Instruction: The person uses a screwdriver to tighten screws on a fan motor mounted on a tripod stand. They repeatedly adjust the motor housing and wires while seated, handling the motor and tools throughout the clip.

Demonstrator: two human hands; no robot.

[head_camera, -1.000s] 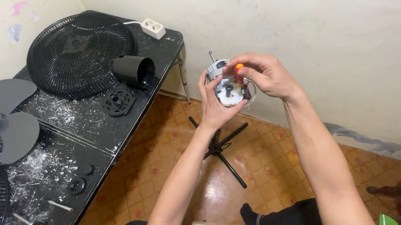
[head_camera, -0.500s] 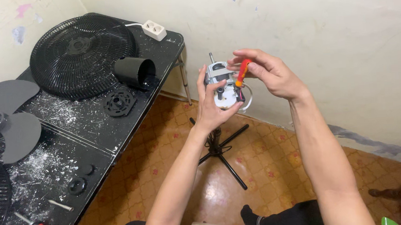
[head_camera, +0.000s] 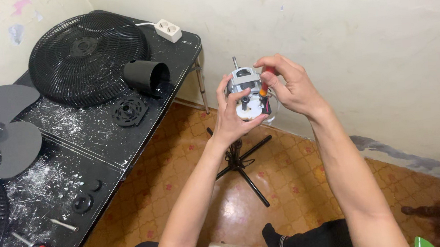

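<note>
**Fan motor held up between both hands**

Left hand cups a small grey-and-white fan motor from below and the side, fingers curled around its body, shaft pointing up. Right hand pinches a small orange-handled screwdriver against the motor's right side, fingertips closed on it. Below the hands: black cross-shaped stand base on tiled floor. Left of the hands: black table with fan grille, black cylindrical cover, grey fan blade.

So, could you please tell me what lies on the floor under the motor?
A black cross-shaped stand lies on the tiled floor below the motor. The left hand and forearm cover part of it.
</note>
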